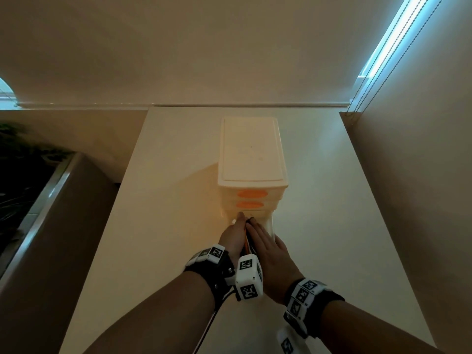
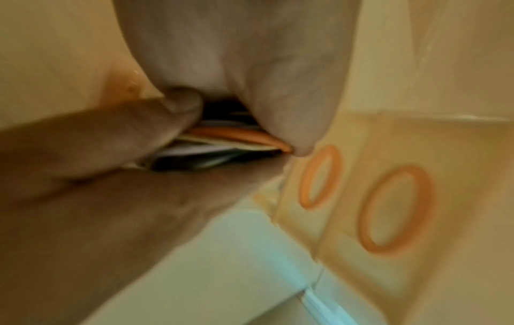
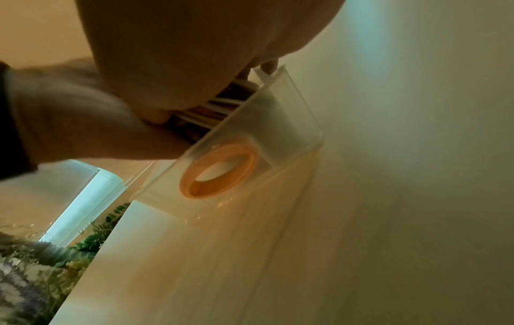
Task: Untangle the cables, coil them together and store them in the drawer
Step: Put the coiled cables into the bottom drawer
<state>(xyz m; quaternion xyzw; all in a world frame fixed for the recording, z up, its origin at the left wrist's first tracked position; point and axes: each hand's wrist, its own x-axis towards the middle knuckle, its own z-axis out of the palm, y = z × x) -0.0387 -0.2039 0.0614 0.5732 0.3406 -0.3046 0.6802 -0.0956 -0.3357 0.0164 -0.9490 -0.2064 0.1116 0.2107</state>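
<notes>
Lowest in the head view, both forearms with tagged wrist bands reach up the frame and meet at centre. The left hand (image 1: 233,236) and right hand (image 1: 267,245) press palm to palm around the cables (image 1: 247,245), a bundle of orange, white and dark strands squeezed between them, probably so the coil cannot spring apart on its way in. The left wrist view shows the left fingers (image 2: 178,123) curled round the bundle, gripping it; the right fingers (image 1: 255,227) lie fairly straight, flat against the bundle's other side. Just beyond, the bottom drawer (image 3: 281,123) stands pulled out, its orange ring handle (image 3: 219,173) facing the wrist, with the cables over its open mouth and seemingly part inside. Further up the frame, on the pale bench (image 1: 163,226), sits the drawer unit (image 1: 251,149), its two upper drawers closed.
</notes>
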